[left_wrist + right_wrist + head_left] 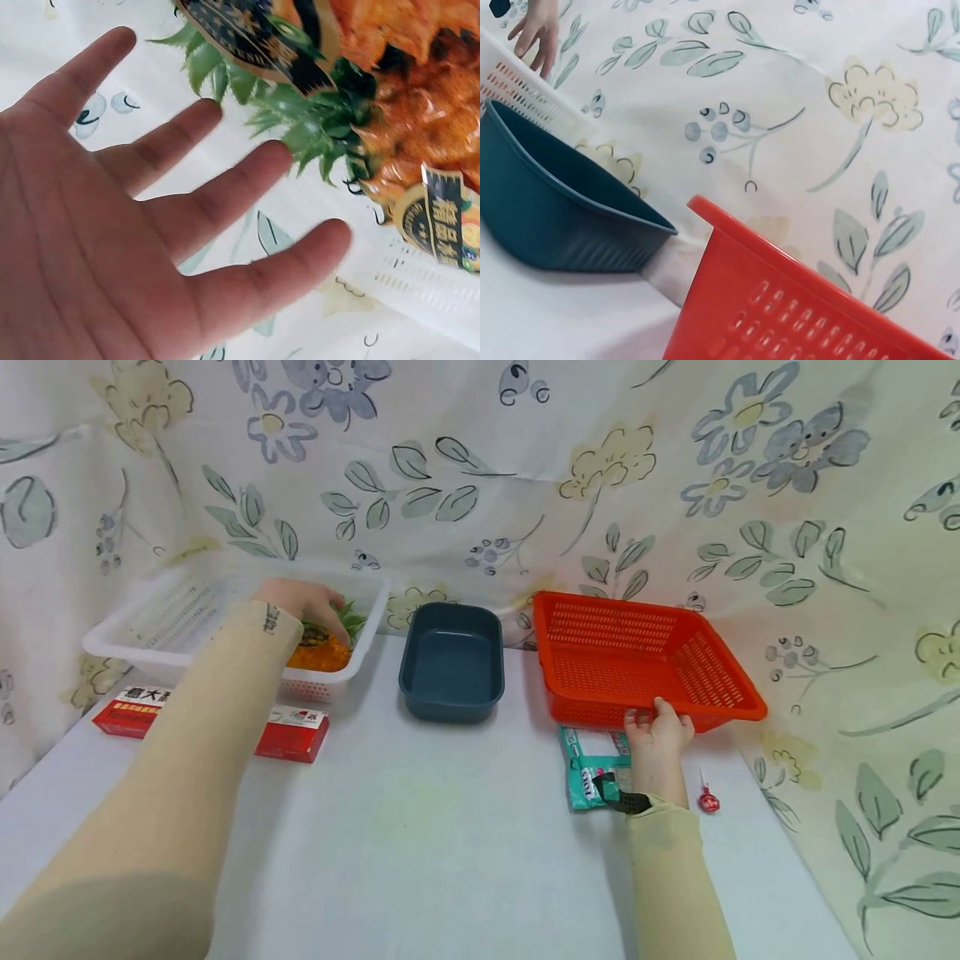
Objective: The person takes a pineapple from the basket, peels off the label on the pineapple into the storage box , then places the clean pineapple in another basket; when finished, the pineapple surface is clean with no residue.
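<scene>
My left hand (pixel 300 600) reaches over the right end of the white basket (pixel 142 652). In the left wrist view its fingers (pixel 300 255) are spread and nearly straight, beside the green leaf crown of an orange pineapple (pixel 420 112). Black and gold labels (pixel 439 217) mark the fruit; in the head view the hand partly hides it. At the front wall of the red basket (pixel 607 681), my right hand (pixel 660 739) grips the rim, one digit showing above the edge. The right wrist view shows the red basket but not the right hand.
A dark blue tub (pixel 452 702) stands between the baskets. Red boxes (pixel 292 735) lie before the white basket, partly behind my left forearm. A green packet (pixel 588 772) lies beside my right wrist, a red lollipop (pixel 708 800) to its right. Floral cloth (pixel 480 468) hangs behind.
</scene>
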Demonstrator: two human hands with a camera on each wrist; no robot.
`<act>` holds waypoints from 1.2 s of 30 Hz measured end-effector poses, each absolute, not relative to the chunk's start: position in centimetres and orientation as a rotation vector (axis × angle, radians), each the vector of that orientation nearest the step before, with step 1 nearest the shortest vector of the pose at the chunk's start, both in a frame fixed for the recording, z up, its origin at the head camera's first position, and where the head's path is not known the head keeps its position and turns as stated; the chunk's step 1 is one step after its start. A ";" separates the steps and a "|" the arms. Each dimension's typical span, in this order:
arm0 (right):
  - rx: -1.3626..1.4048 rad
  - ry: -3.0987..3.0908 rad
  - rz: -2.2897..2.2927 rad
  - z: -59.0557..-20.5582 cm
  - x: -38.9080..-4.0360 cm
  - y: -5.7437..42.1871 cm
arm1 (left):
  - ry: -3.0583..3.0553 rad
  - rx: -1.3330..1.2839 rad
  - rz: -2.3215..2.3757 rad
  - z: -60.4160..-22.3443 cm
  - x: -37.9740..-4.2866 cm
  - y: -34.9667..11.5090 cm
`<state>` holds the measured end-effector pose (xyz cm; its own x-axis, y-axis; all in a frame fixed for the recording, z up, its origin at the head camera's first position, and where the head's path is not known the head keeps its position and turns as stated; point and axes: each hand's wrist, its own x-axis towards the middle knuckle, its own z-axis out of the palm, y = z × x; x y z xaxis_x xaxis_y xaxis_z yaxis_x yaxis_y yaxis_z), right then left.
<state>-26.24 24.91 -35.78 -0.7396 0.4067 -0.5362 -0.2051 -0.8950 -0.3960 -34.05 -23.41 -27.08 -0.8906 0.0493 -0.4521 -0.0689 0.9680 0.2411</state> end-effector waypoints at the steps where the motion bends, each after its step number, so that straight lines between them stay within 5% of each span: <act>1: -0.906 -0.457 2.614 -35.8 -26.2 24.9 | 2.639 -0.008 0.339 -27.2 -34.1 -23.4; 36: -0.883 -0.474 2.621 -35.9 -26.3 25.1 | 2.588 -0.149 0.403 -28.9 -34.2 -22.8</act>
